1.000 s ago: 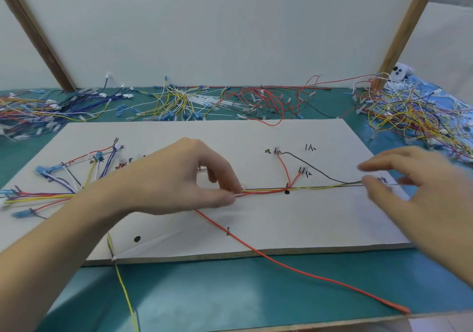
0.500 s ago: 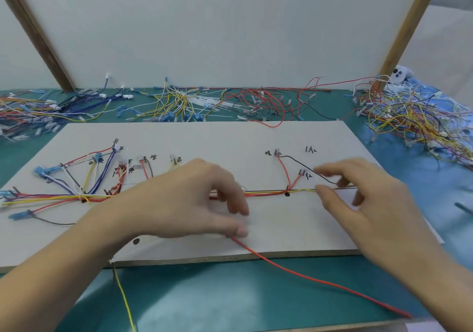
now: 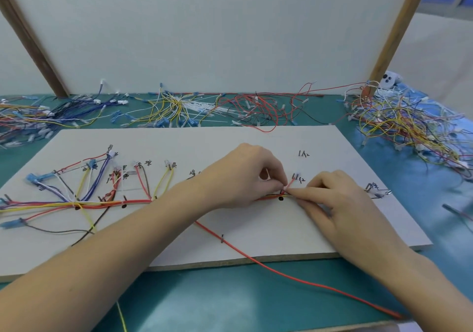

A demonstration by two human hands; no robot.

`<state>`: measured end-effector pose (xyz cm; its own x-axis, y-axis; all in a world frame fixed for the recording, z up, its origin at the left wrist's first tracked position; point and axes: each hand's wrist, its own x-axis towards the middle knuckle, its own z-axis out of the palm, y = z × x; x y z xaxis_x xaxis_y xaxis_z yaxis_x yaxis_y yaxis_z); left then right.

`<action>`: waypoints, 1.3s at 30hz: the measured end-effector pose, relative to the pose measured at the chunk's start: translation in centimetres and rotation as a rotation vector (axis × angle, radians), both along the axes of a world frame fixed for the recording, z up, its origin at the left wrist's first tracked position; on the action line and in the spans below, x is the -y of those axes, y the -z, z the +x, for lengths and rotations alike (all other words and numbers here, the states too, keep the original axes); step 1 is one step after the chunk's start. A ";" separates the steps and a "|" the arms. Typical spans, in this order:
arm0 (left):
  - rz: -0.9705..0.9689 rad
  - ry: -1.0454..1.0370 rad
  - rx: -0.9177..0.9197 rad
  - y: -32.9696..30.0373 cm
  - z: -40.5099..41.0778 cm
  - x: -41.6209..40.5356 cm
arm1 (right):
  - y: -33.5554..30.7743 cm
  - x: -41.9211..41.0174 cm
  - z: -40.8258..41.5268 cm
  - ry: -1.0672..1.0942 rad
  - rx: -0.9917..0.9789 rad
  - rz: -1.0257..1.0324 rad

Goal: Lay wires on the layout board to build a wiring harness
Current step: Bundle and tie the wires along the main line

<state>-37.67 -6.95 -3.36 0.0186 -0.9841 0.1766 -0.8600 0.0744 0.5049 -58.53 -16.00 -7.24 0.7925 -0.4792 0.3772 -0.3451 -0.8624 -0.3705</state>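
The white layout board (image 3: 230, 137) lies flat on the green table, with handwritten labels and small pegs. A bundle of red, yellow and blue wires (image 3: 102, 203) runs along its middle line and fans out to terminals at the left. My left hand (image 3: 243, 175) and my right hand (image 3: 330, 198) meet near a black dot (image 3: 281, 199) right of centre. Both pinch the wire bundle there, fingertips touching, next to a short red branch wire (image 3: 291, 183). A long red wire (image 3: 281, 273) trails from under my left hand off the board's front edge to the right.
Loose wire piles lie behind the board: blue ones (image 3: 51, 116) at left, yellow and white (image 3: 176, 109) in the middle, red (image 3: 258, 111) beside them, a big yellow-red tangle (image 3: 401, 121) at right. A white panel stands behind. A small white device (image 3: 389, 80) sits far right.
My right hand has come in from the board's right end to the black dot. My left hand has slid right along the bundle to meet it. The view has shifted slightly.
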 end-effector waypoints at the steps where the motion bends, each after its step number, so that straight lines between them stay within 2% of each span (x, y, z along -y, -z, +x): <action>1: 0.008 0.005 -0.014 0.1 0.1 0.0 | -0.1 -0.1 -0.1 -0.003 -0.008 -0.001; 7: -0.019 0.043 0.028 0.5 0.1 -0.1 | -0.9 -0.5 -0.2 -0.029 0.009 -0.062; 12: 0.032 -0.006 -0.116 0.8 0.1 0.2 | -2.3 0.1 -1.4 -0.011 -0.079 -0.009; 16: 0.039 -0.027 -0.138 1.0 0.0 0.3 | -4.5 2.7 -3.7 0.068 -0.087 0.038; 19: 0.022 -0.062 -0.155 1.3 -0.3 0.3 | -5.8 5.9 -5.7 0.210 -0.094 0.183; 23: -0.005 -0.066 -0.163 1.3 -0.9 0.4 | -5.8 8.0 -6.8 0.297 0.028 0.562; 26: 0.005 -0.065 -0.134 1.1 -1.1 0.4 | -4.5 7.9 -6.3 0.365 0.054 0.674; 30: -0.002 -0.067 -0.133 1.1 -1.1 0.3 | -3.8 7.7 -6.0 0.443 0.083 0.680; 36: -0.010 -0.067 -0.161 1.2 -1.1 0.3 | -4.5 7.2 -6.0 0.466 -0.035 0.584; 39: -0.012 -0.069 -0.166 1.2 -1.1 0.4 | -4.5 7.0 -5.7 0.506 -0.071 0.629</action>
